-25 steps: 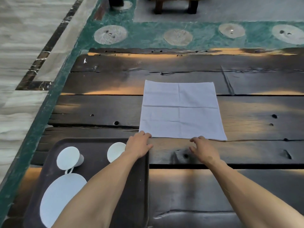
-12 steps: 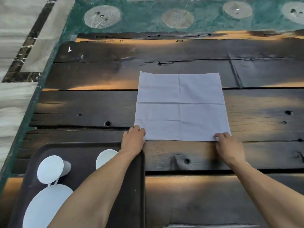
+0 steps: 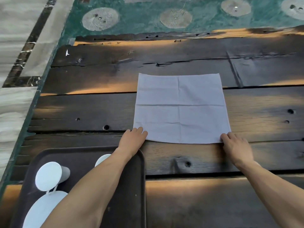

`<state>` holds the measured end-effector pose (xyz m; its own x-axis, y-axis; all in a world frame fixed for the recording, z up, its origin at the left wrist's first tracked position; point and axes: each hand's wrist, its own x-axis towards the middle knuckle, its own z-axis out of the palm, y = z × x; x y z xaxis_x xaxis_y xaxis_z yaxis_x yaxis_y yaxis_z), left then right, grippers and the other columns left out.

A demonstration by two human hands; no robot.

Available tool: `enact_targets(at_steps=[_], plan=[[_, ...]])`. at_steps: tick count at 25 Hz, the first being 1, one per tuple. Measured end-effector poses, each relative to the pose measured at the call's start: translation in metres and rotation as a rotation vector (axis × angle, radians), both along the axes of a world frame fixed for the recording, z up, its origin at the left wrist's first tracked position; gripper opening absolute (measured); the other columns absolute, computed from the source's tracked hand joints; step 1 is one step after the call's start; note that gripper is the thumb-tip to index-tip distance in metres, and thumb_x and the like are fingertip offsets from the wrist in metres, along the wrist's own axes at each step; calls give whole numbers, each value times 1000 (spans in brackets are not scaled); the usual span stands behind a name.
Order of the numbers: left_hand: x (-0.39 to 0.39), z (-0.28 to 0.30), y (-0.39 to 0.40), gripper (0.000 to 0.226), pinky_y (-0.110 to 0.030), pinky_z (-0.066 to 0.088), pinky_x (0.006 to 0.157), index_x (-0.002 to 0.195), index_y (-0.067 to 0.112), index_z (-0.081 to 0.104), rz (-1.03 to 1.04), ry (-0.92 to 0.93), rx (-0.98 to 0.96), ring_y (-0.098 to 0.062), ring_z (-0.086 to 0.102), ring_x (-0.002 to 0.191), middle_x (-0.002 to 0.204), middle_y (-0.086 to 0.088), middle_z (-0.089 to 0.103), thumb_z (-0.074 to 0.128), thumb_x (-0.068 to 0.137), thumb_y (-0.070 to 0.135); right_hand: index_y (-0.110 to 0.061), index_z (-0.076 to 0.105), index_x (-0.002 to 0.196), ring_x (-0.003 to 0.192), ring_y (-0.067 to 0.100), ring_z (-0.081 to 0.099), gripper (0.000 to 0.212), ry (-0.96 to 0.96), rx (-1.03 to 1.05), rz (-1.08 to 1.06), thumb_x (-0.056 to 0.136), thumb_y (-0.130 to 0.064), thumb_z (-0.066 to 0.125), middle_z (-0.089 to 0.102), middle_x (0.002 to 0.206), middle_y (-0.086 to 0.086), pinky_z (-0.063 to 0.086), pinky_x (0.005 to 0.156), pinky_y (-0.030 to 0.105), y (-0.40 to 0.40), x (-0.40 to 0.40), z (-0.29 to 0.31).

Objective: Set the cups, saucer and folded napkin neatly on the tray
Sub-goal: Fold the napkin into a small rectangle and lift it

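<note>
The pale grey square cloth napkin lies spread flat on the dark plank bench, beyond the dark brown plastic tray, so it is not yet folded. The left hand and right hand each pinch a near corner, probably to lift that edge over for the first fold. Two white cups and a white saucer already sit on the tray.

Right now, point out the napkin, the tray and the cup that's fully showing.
napkin (image 3: 181, 107): head view, centre where the creases cross.
tray (image 3: 141, 170): head view, bare right rim.
cup (image 3: 48, 176): head view, its round white face, left on the tray.
</note>
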<state>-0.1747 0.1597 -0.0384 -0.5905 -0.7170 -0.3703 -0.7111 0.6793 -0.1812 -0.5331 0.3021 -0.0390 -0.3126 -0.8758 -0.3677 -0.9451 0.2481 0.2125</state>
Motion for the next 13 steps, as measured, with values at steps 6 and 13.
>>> enact_targets(at_steps=[6,13], plan=[[-1,17,6,24,-33,31,61,110,13,50,140,105,-109,-24,52,93,109,-4,53,50,87,6,-17,48,104,93,32,54,12,-126,-178,-145,94,-23,46,57,105,5,43,72,41,17,6,13],[10,36,31,36,-33,33,50,113,15,42,207,146,-19,-22,49,91,105,-3,47,50,83,-2,-18,44,90,86,29,54,12,-114,-200,-114,89,-16,56,60,92,3,34,66,37,47,6,37]])
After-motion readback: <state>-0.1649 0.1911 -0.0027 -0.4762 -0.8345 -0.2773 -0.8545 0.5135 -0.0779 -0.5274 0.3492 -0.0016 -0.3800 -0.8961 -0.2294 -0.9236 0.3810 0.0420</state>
